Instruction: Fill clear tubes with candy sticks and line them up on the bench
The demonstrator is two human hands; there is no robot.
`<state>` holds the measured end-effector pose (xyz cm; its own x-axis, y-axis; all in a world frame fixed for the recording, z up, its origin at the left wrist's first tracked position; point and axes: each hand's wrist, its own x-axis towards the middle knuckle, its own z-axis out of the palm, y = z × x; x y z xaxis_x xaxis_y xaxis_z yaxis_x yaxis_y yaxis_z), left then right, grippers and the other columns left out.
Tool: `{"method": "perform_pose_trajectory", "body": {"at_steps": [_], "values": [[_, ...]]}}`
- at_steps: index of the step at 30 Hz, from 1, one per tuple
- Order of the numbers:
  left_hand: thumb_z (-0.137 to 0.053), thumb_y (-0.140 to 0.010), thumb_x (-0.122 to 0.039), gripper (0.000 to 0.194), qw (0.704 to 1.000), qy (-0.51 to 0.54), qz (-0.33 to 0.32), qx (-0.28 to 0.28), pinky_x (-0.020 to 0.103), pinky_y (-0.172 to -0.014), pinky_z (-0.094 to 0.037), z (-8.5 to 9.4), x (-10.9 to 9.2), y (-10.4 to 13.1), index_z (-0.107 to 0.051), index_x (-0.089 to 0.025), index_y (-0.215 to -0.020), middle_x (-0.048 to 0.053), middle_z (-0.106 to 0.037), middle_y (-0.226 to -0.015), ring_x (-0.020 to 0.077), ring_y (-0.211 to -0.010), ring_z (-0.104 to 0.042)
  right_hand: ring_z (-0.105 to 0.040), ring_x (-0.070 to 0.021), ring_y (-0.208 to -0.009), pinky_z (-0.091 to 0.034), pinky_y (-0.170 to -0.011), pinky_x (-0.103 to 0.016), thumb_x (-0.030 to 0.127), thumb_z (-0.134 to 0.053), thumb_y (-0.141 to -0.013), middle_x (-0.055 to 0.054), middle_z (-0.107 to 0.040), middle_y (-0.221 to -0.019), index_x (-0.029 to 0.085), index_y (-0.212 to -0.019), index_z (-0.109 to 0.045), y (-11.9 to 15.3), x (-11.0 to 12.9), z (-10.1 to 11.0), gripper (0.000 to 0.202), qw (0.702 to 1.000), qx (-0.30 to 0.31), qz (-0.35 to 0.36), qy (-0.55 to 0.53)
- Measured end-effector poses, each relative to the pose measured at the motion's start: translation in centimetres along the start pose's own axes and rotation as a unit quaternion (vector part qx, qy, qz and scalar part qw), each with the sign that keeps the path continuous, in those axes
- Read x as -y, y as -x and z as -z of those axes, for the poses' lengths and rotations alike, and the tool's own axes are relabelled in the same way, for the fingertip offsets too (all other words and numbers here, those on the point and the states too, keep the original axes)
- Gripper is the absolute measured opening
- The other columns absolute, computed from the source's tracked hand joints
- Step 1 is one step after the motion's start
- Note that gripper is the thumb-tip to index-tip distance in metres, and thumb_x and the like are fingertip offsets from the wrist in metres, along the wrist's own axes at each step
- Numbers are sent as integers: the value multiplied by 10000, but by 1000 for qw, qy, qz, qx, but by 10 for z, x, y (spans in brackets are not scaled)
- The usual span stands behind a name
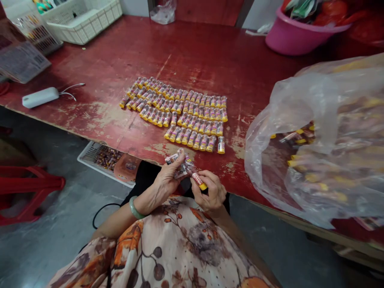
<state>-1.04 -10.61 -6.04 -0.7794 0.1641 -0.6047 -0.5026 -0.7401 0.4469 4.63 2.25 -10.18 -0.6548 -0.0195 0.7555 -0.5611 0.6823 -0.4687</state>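
The left hand [166,179] is pinching a printed card [171,159] together with some crinkled clear wrapping [188,165], its thumb lying narrow over the card, while the right hand [212,189] is gripping a small yellow-ended tube [197,178], its fingers [211,176] curling close around the yellow end. The tube is sitting between the two hands, just in front of the near edge of the red bench [198,56], its far end meeting the wrapping; whether the film is enclosing it, I cannot tell. Doing this well is probably calling for a light left pinch, since thin film is likely creasing under pressure, and for a firm right hold low on the tube, leaving its printed side unsquashed. On the bench, similar tubes [198,141] are lying in close rows beyond the hands. To the right, a large translucent bag [318,96] is holding many more yellow-ended pieces. Below the bench edge, a white tray [87,164] is carrying a heap of small items [108,157] beside a salmon-coloured container [128,168]. At the back, a pink basin [292,38] is holding red plastic bundles [333,14].
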Motion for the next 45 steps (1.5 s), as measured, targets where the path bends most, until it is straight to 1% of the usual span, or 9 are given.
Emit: {"method": "perform_pose_trajectory", "body": {"at_steps": [6,10,15,18,20,22,26,34,45], "values": [[-866,-553,-259,372,999,-29,-6,-24,244,-586,-505,8,3,0,-610,-171,-809,-31,-632,-718,112,-604,-587,-673,-244,-879,-543,-688,-348,142,-712,-770,-51,-676,-926,284,-1060,-616,8,-5,1,337,1000,28,8,4],[-884,-511,-258,417,999,-37,-17,-8,232,-563,-481,5,6,4,-605,-157,-803,-29,-623,-711,101,-586,-567,-679,-227,-811,-546,-653,-321,120,-725,-764,-68,-692,-899,248,-1050,-639,9,-3,-1,326,992,10,86,89],[-917,-422,-281,485,999,-37,-16,-13,226,-561,-461,1,11,7,-595,-136,-755,-21,-614,-670,98,-570,-557,-676,-207,-760,-547,-602,-288,137,-739,-762,-97,-685,-927,214,-1150,-585,2,3,-4,425,988,-18,78,129],[-903,-471,-311,455,999,-51,-7,6,211,-522,-436,5,10,5,-595,-132,-753,-19,-604,-658,90,-549,-545,-663,-243,-907,-560,-682,-322,153,-686,-811,-108,-666,-990,226,-1172,-583,-7,3,0,382,991,45,86,90],[-885,-521,-324,421,998,-54,-12,29,213,-527,-445,9,8,3,-603,-134,-769,-17,-608,-667,90,-551,-549,-623,-257,-1021,-559,-785,-371,164,-609,-859,-133,-626,-1085,212,-1255,-531,-13,2,6,407,993,107,50,0],[-863,-570,-336,386,997,-59,-12,53,230,-580,-481,12,6,3,-618,-135,-789,-5,-628,-694,101,-580,-572,-607,-238,-1031,-550,-835,-386,140,-540,-881,-138,-590,-1142,208,-1301,-491,-18,2,12,429,987,136,-1,-85],[-857,-585,-328,366,993,-80,-1,89,241,-648,-507,12,6,10,-654,-130,-816,19,-663,-748,120,-646,-611,-616,-171,-797,-556,-702,-326,82,-553,-843,-98,-612,-1044,219,-1191,-569,-24,2,17,375,991,67,-51,-108],[-859,-587,-296,343,990,-102,-19,99,251,-628,-500,7,16,25,-670,-136,-825,20,-669,-744,126,-638,-609,-624,-154,-772,-531,-630,-286,9,-632,-757,-54,-642,-894,199,-973,-671,-29,11,9,290,990,-61,-46,-122],[-846,-608,-299,346,988,-122,-30,92,266,-650,-505,9,20,26,-680,-141,-868,33,-681,-786,135,-661,-612,-616,-144,-728,-511,-595,-255,-22,-638,-748,-50,-633,-869,191,-923,-658,-23,13,9,276,993,-69,-29,-86]]}}
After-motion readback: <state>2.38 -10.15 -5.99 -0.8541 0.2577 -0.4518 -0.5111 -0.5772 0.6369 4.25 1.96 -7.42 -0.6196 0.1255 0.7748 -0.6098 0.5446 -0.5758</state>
